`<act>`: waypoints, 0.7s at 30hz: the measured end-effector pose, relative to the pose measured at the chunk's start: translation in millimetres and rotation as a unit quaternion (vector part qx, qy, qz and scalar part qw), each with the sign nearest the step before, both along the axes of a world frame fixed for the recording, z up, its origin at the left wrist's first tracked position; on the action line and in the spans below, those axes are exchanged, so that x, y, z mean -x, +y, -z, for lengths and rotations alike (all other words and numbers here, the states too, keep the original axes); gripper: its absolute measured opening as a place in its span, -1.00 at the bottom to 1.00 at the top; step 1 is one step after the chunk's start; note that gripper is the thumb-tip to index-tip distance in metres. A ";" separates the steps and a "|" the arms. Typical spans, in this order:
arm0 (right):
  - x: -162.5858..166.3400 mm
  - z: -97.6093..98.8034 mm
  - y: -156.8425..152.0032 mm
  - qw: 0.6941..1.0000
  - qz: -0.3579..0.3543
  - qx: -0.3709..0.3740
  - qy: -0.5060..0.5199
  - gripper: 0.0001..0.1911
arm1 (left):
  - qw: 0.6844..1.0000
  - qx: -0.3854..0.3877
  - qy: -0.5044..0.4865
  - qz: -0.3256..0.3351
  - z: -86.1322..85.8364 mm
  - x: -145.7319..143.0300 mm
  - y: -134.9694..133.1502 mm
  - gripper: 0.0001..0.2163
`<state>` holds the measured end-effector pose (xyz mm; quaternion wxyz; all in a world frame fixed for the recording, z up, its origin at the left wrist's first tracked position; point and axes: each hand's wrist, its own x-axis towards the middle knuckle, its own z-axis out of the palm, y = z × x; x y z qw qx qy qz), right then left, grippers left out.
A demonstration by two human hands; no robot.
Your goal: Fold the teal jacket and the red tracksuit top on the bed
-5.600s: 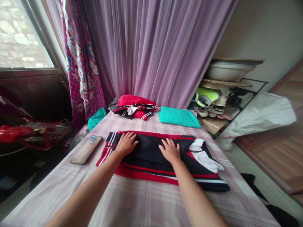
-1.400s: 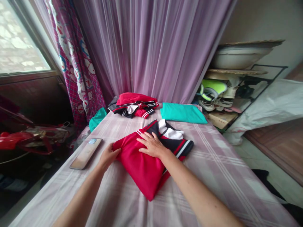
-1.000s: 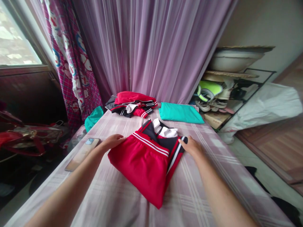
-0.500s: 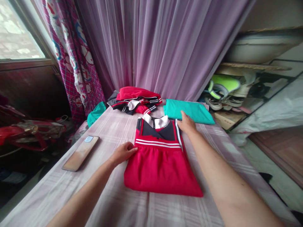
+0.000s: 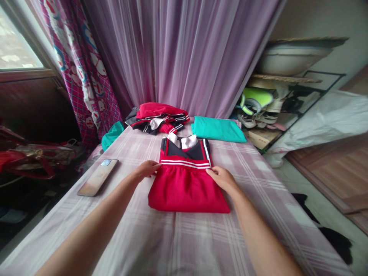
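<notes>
A folded red and dark navy jacket (image 5: 186,191) lies in front of me, its white collar pointing away. Its red band with white stripes crosses the middle. My left hand (image 5: 145,169) pinches the left end of this band between thumb and fingers. At the band's right end, my right hand (image 5: 223,178) grips the edge in the same way. Both hands rest low, close to the cloth-covered surface.
Behind the jacket is a loose heap of red and dark clothes (image 5: 161,115), beside a folded teal cloth (image 5: 220,129). A phone (image 5: 98,178) lies to the left on the checked sheet (image 5: 138,241). A shelf with shoes (image 5: 258,117) stands at right, purple curtains (image 5: 184,57) behind.
My right hand has come back from the jacket's upper right edge to the right end of the striped band. The left hand keeps its hold; the view has shifted slightly.
</notes>
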<state>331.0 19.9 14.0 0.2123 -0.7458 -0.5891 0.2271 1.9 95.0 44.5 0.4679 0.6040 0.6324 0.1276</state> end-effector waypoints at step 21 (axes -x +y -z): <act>-19.5 14.9 -58.3 0.992 0.089 -0.035 -0.085 -0.62 | 0.989 -0.020 -0.147 -0.019 24.5 54.2 -98.8 -0.47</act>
